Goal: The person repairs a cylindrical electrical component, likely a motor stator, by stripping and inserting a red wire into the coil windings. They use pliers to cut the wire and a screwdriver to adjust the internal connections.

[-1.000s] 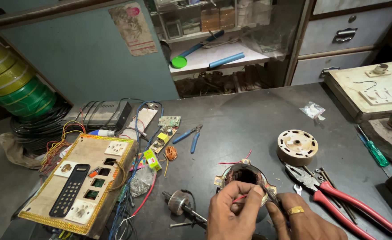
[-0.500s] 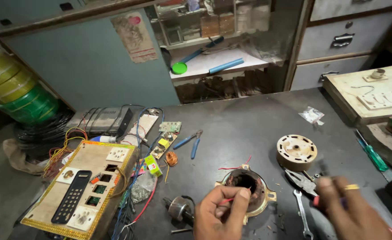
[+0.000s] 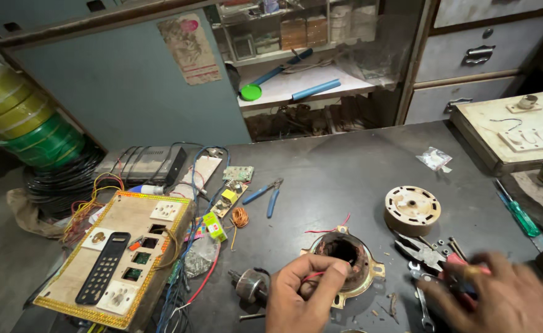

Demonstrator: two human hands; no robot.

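Gripping: the left hand [image 3: 302, 293] is curled at the near rim of the motor stator [image 3: 345, 262], thumb and forefinger pinched shut on a thin red wire [image 3: 313, 275] that runs from it.
Stator place: on the dark worktable [image 3: 345, 166], near the front edge, between the two hands; its copper windings sit in a dark hollow and are hard to read.
Right hand: the right hand [image 3: 499, 296] is blurred and cut off by the lower frame edge; its fingers are spread over the red-handled pliers [image 3: 435, 259], but whether they have closed on the handles cannot be told.
Half hidden: the pliers' handles vanish under that hand; a small spanner [image 3: 420, 300] lies just beside them, partly covered.
Rotor: a rotor with shaft [image 3: 251, 285] lies just left of the left hand, its near end hidden by the wrist.
Further off: a round cream end cover [image 3: 412, 208] stands behind the pliers; blue-handled pliers [image 3: 265, 194] lie well apart to the left.
Cut off: the switch board [image 3: 123, 253] at the left runs off the bottom edge.
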